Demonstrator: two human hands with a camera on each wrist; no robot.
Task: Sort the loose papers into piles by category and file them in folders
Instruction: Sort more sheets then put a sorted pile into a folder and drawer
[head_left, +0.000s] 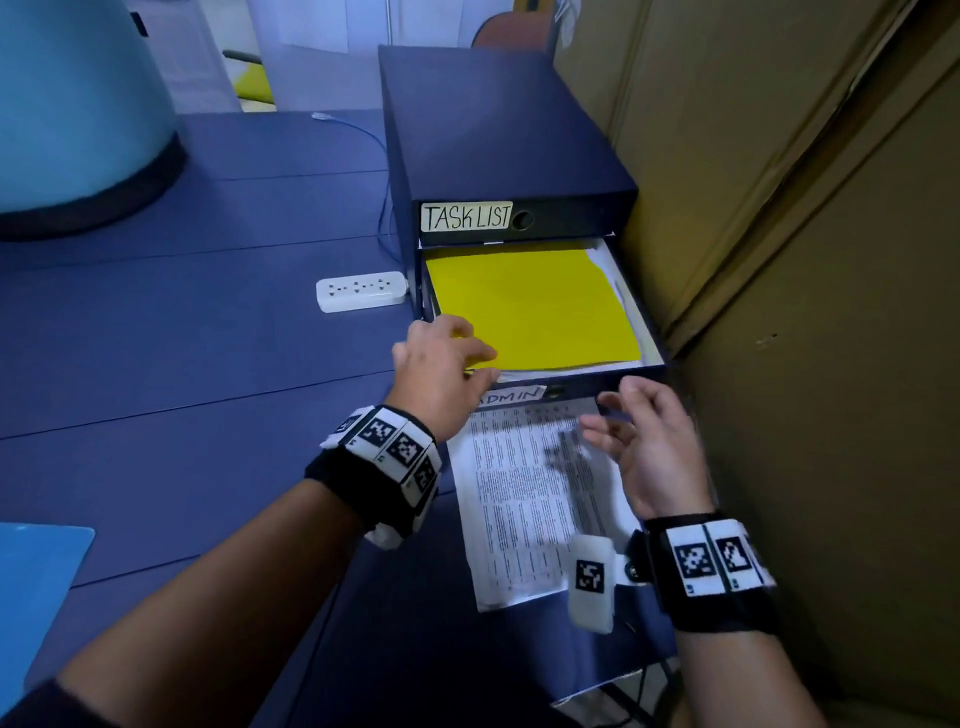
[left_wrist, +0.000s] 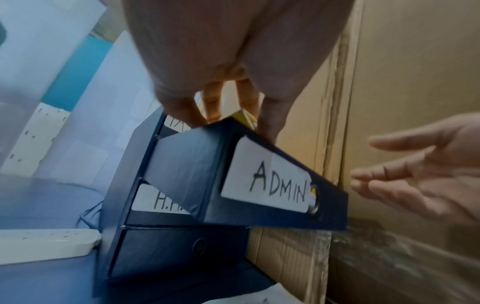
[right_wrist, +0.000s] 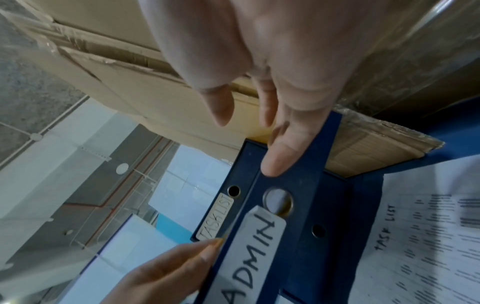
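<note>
We see a navy drawer cabinet (head_left: 498, 135) on a blue table (head_left: 208, 322), a yellow folder (head_left: 535, 306) in its open drawer, white handwritten labels (head_left: 466, 216), a white power strip (head_left: 361, 291), black-and-white checkered wristbands (head_left: 395, 447), and tan cardboard (head_left: 779, 208).

A dark blue table (head_left: 208, 322) made of joined panels fills the left and centre, with large brown cardboard sheets (head_left: 805, 260) standing as a wall along its right edge. At the table's far left corner sits the rounded base of a big pale blue object with a black rim (head_left: 78, 130), and a white power strip (head_left: 361, 291) lies near the middle with a thin cable (head_left: 382, 208) trailing toward the far edge. Beyond the far edge are pale panels (head_left: 311, 26) and the brown back of a chair (head_left: 511, 28), and a light blue sheet (head_left: 36, 587) lies at the near left corner.
</note>
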